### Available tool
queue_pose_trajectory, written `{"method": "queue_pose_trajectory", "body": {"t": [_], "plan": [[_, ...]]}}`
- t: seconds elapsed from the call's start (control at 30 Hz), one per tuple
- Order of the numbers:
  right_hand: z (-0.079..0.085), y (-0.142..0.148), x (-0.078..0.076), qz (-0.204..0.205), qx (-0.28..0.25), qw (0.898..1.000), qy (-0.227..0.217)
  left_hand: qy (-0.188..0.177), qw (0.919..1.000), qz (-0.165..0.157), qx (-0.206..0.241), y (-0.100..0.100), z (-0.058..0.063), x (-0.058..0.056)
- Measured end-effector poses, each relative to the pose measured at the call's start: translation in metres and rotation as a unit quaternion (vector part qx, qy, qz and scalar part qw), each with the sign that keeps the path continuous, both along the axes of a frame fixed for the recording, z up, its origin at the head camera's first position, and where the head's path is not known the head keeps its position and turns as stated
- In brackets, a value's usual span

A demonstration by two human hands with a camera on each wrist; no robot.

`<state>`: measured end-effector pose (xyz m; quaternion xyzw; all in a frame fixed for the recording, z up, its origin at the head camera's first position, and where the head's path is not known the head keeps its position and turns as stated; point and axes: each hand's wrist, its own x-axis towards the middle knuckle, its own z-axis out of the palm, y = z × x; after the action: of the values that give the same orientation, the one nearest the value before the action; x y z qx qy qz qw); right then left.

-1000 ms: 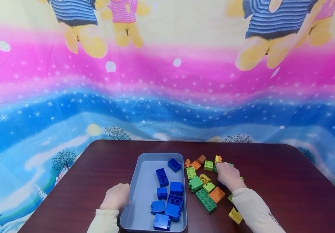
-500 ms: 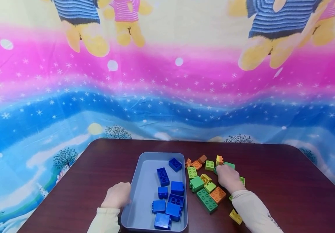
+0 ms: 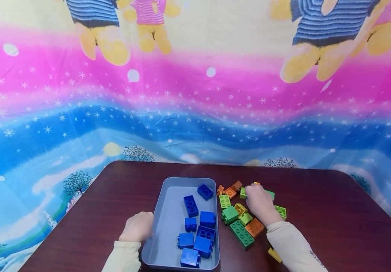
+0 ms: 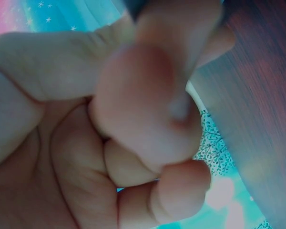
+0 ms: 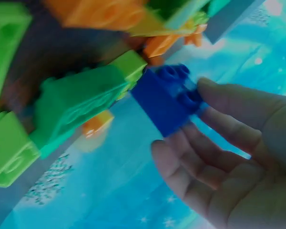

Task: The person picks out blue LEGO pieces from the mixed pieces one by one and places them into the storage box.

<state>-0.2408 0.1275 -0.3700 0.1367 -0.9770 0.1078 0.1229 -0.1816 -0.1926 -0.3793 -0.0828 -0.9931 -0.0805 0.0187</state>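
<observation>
My left hand [image 3: 137, 226] grips the left rim of the grey tray [image 3: 163, 215], fingers curled in the left wrist view. Several blue toy bricks [image 3: 190, 206] lie in the tray, mostly along its right side. Over the loose bricks on the right, my right hand [image 3: 261, 204] pinches a blue brick [image 5: 164, 102] between thumb and fingers. From the head camera that brick is hidden behind the hand. Close by it in the right wrist view are a green brick [image 5: 81, 93] and a lime brick [image 5: 128, 69].
Right of the tray, the dark wooden table [image 3: 317, 211] carries a green brick [image 3: 241, 234], an orange brick [image 3: 254, 227], a yellow brick [image 3: 275, 254] and several others. A printed cloth [image 3: 195, 113] hangs behind the table's far edge.
My right hand has shifted left, partly covering the lime brick near the back and uncovering another on the right. The left hand stays at the tray's rim.
</observation>
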Motion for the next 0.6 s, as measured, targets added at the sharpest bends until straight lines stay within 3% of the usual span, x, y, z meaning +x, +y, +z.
{"method": "queue_pose_trajectory", "body": {"t": [0.17,0.33,0.43,0.6], "plan": [[0.002,-0.021,0.000,0.050,-0.021,0.996,0.077,0.002,1.0000,0.000,0.003,-0.001,-0.001,0.000],[-0.002,-0.042,0.001,0.115,-0.034,0.981,0.151,0.003,1.0000,0.000,0.005,-0.002,-0.002,-0.001],[-0.006,-0.054,0.002,0.153,-0.023,0.974,0.167,-0.001,1.0000,0.000,0.004,-0.002,-0.002,-0.002],[-0.015,-0.072,0.002,0.192,0.022,0.968,0.157,-0.007,1.0000,0.001,0.005,-0.002,-0.002,-0.002]]}}
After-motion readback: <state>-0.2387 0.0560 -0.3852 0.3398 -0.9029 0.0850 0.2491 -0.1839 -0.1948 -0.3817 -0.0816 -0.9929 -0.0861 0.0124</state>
